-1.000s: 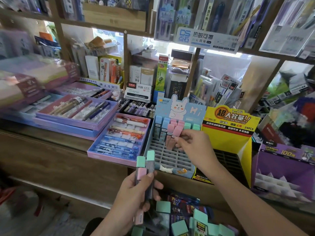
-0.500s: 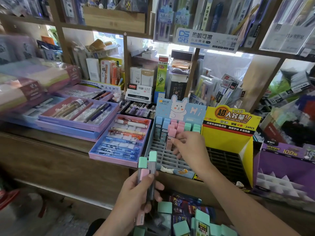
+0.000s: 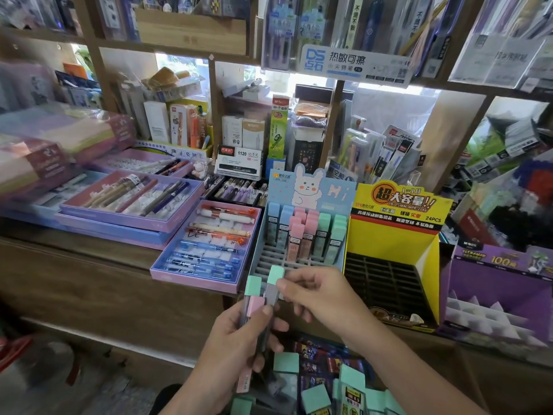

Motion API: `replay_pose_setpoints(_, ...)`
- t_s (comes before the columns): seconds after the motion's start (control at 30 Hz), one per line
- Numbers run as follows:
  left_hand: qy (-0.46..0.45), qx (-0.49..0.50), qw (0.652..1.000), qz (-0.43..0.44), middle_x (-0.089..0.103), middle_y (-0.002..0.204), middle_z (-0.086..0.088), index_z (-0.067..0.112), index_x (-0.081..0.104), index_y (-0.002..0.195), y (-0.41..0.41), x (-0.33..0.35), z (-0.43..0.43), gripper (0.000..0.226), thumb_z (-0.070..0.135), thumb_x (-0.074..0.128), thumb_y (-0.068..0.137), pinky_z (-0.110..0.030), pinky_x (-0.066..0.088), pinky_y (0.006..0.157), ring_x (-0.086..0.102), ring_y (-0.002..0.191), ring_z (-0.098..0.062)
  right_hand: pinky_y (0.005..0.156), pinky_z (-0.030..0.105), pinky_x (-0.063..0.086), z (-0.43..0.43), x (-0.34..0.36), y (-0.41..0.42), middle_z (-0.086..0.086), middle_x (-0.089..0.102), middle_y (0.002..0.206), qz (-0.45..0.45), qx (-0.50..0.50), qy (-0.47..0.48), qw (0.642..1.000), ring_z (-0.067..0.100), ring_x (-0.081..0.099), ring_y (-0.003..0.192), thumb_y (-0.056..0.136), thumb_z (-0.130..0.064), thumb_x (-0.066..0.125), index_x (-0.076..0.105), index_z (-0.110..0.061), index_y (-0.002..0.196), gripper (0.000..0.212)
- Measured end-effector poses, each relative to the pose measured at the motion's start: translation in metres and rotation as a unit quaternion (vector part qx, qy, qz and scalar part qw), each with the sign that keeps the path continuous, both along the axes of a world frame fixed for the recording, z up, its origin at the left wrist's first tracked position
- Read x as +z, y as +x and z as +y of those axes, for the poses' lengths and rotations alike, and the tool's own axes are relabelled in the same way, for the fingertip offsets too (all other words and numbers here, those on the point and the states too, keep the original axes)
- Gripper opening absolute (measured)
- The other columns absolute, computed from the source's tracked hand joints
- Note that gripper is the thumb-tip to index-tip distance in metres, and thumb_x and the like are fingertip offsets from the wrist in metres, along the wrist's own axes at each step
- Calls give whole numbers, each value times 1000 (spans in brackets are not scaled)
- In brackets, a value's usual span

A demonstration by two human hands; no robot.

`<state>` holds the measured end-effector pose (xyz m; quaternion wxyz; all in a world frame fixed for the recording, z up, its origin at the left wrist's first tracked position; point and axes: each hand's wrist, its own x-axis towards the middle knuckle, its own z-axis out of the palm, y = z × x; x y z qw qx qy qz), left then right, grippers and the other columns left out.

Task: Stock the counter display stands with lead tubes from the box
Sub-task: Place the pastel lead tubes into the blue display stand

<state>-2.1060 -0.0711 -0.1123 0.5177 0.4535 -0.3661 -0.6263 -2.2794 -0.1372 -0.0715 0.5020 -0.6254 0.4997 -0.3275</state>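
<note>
A purple tray (image 3: 125, 224) of pens is sitting near the left end of the counter (image 3: 89, 265). A blue tray (image 3: 194, 281) of pens is lying just right of it, touching it and reaching to the front edge. Out past the front edge, near the middle, the left hand (image 3: 239, 339) is gripping a small bunch of tubes (image 3: 253, 285). Its fingers are curling round them and its thumb is pressing on a pink cap (image 3: 256, 305). The bunch is pointing up, a little tilted. One tall tube (image 3: 274, 274) with a green cap is sticking up higher than the others. The right hand (image 3: 320, 292) is pinching this tall tube just under its cap, with its thumb and first finger closing on it and its other fingers curling in. Behind the two hands, the blue stand (image 3: 270, 260) with a bunny card is sitting at the front edge. Some standing tubes (image 3: 302, 232) are filling its back rows: blue caps on the left, pink caps in the middle and green caps on the right. The yellow stand (image 3: 392, 238) is sitting right beside the blue stand, touching it, and is showing a black grid inside. The purple stand (image 3: 493, 274) is sitting next to it, toward the right end. Low down, below the front edge, a pile (image 3: 315, 398) of green-capped tubes is lying under the right arm. I cannot tell what is holding this pile.
</note>
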Motion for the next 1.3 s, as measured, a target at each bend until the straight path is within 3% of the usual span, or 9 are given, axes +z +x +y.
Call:
replay_pose_setpoints(0.2, 13, -1, 1000, 26, 76, 97, -22, 24, 78, 98, 0, 1, 1, 22, 39, 68, 86, -22, 38, 38, 70, 66, -22, 46, 24, 44, -2, 5, -5, 9, 68, 71, -118, -18, 46, 992, 15, 56, 55, 95, -14, 72, 78, -8, 93, 8)
replay_pose_setpoints(0.3, 20, 0, 999, 35, 77, 97, -22, 21, 77, 100, 1, 0, 1, 24, 39, 69, 86, -20, 34, 37, 69, 63, -21, 44, 25, 44, -5, 11, -13, 15, 67, 76, -185, -5, 85, 979, 18, 57, 55, 97, -10, 68, 73, -4, 100, 8)
replay_pose_setpoints(0.43, 12, -6, 999, 47, 76, 100, -19, 21, 77, 100, 4, -2, -1, 20, 34, 74, 85, -20, 32, 35, 60, 59, -16, 51, 27, 52, -4, 14, -17, 19, 70, 85, -202, 14, 105, 974, 23, 65, 65, 100, -8, 62, 67, 0, 111, 14)
replay_pose_setpoints(0.57, -1, -13, 999, 37, 68, 86, -18, 15, 73, 97, 7, -7, -2, 28, 25, 84, 74, -19, 30, 34, 49, 52, -12, 59, 29, 57, -3, 14, -20, 21, 71, 92, -200, 25, 101, 974, 27, 68, 74, 99, -2, 61, 68, 1, 121, 23)
replay_pose_setpoints(0.63, -1, -14, 1000, 22, 55, 68, -13, 15, 71, 95, 6, -9, -2, 32, 22, 88, 69, -19, 28, 35, 41, 46, -11, 63, 28, 58, -2, 14, -21, 23, 73, 98, -197, 28, 94, 976, 27, 68, 78, 97, -3, 65, 71, 0, 120, 24)
replay_pose_setpoints(0.73, -2, -7, 1000, 8, 49, 60, -7, 19, 69, 88, 5, -11, -3, 33, 21, 89, 63, -19, 27, 36, 35, 43, -12, 66, 27, 59, -2, 15, -23, 22, 75, 98, -183, 17, 76, 980, 25, 69, 78, 95, -5, 69, 75, -3, 115, 21)
replay_pose_setpoints(1.07, 1, -15, 1000, 27, 52, 67, -9, 14, 70, 98, 8, -14, -4, 33, 25, 89, 73, -21, 29, 36, 41, 49, -11, 68, 30, 62, -10, 22, -33, 17, 78, 88, -141, -39, 4, 989, 25, 72, 73, 93, -1, 71, 74, -9, 110, 19)
replay_pose_setpoints(1.17, 3, -3, 999, 48, 67, 84, -12, 14, 73, 98, 8, -15, -5, 28, 28, 82, 76, -20, 34, 38, 49, 55, -12, 67, 28, 62, -17, 32, -41, 13, 78, 85, -101, -88, -62, 989, 25, 75, 74, 92, -4, 74, 70, -14, 108, 20)
replay_pose_setpoints(1.3, 21, 3, 995, 96, 67, 85, -16, 9, 73, 100, 8, -17, -8, 22, 23, 78, 84, -24, 37, 39, 53, 56, -17, 66, 27, 63, -33, 42, -51, 10, 77, 83, -39, -128, -150, 980, 22, 76, 72, 93, -6, 73, 68, -14, 104, 15)
